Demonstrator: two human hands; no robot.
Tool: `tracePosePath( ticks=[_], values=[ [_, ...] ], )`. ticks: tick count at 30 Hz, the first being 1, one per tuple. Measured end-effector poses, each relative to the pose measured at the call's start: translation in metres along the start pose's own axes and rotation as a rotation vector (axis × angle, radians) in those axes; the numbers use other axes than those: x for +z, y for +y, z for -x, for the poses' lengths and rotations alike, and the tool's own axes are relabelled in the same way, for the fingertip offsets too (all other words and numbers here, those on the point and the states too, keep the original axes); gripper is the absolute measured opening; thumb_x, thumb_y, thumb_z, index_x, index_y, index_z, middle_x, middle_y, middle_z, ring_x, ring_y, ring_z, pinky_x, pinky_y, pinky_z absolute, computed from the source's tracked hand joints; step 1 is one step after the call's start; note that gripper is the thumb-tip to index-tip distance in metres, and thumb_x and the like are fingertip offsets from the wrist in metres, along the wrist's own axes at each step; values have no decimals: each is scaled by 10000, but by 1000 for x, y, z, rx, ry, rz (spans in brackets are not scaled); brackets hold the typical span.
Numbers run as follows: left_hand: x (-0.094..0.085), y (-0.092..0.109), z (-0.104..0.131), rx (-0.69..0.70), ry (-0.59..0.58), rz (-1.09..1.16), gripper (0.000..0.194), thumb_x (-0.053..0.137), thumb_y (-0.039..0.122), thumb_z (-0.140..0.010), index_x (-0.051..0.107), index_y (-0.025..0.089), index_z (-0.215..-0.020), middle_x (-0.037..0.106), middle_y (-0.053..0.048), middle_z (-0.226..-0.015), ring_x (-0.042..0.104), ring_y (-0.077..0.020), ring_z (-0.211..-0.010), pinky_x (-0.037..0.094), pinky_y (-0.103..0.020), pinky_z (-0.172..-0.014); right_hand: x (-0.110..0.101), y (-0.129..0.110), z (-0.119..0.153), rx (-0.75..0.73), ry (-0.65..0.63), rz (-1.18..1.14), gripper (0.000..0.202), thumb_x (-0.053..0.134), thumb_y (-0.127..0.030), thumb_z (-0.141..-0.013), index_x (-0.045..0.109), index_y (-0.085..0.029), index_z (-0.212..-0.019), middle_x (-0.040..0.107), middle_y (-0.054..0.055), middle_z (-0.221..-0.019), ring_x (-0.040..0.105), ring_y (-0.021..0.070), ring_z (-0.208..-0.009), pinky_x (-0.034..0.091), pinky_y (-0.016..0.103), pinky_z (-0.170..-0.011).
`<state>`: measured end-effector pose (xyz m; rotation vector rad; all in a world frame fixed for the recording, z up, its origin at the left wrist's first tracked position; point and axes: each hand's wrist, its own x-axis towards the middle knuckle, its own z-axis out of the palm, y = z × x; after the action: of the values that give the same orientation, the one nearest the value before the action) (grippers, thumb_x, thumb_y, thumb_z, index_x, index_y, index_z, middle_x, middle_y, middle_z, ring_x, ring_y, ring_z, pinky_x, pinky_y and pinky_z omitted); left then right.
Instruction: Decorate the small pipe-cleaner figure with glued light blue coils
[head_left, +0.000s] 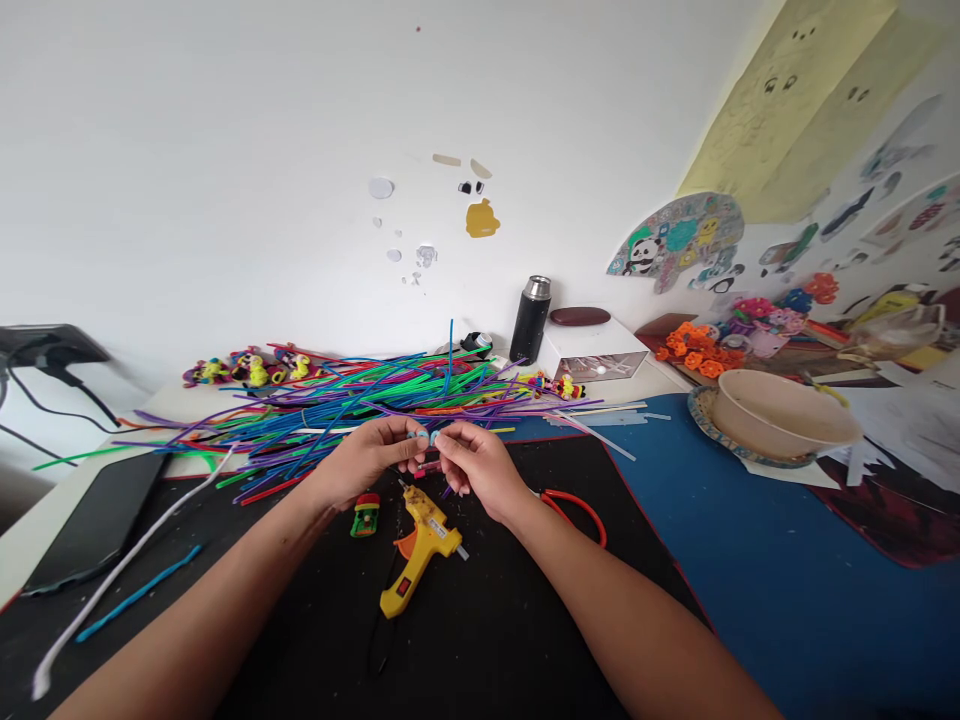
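Note:
My left hand (367, 460) and my right hand (484, 468) meet above the black mat, thumbs and forefingers pinched. Between the fingertips is a small light-blue piece (423, 437), perhaps bent pipe cleaner; its exact shape is partly hidden. Just below lies a yellow glue gun (424, 550) with an orange trigger, nozzle pointing away from me. To its left sits a small green and red figure (365, 515). Behind my hands spreads a heap of coloured pipe cleaners (360, 395).
Red-handled scissors or pliers (581, 508) lie beside my right forearm. A white pipe cleaner (127, 570), a blue twisted one (139, 593) and a phone (97, 520) are at left. A black thermos (530, 322), white box (592, 345) and beige bowl (780, 412) stand toward the back and right.

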<state>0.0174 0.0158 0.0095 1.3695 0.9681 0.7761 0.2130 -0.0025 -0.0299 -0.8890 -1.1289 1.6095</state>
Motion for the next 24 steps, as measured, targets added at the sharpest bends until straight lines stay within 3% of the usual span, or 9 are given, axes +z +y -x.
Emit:
tracePosePath(
  ticks=[16, 24],
  values=[
    [-2, 0, 1, -13, -31, 26, 450, 882, 595, -775, 728, 180, -850, 682, -12, -738, 593, -162, -687, 470, -284, -665, 0, 0, 1, 33, -29, -62, 499, 826, -658, -775, 652, -198, -863, 616, -54, -610, 494, 83, -409, 279, 212, -367],
    [-7, 0, 0, -54, 29, 214, 542, 897, 634, -755, 782, 163, -998, 743, -60, -796, 641, -174, -663, 494, -287, -622, -2, -5, 0, -1, 25, -93, 460, 841, -606, -779, 621, -205, -821, 597, -61, -584, 463, 76, -403, 259, 215, -374]
  ],
)
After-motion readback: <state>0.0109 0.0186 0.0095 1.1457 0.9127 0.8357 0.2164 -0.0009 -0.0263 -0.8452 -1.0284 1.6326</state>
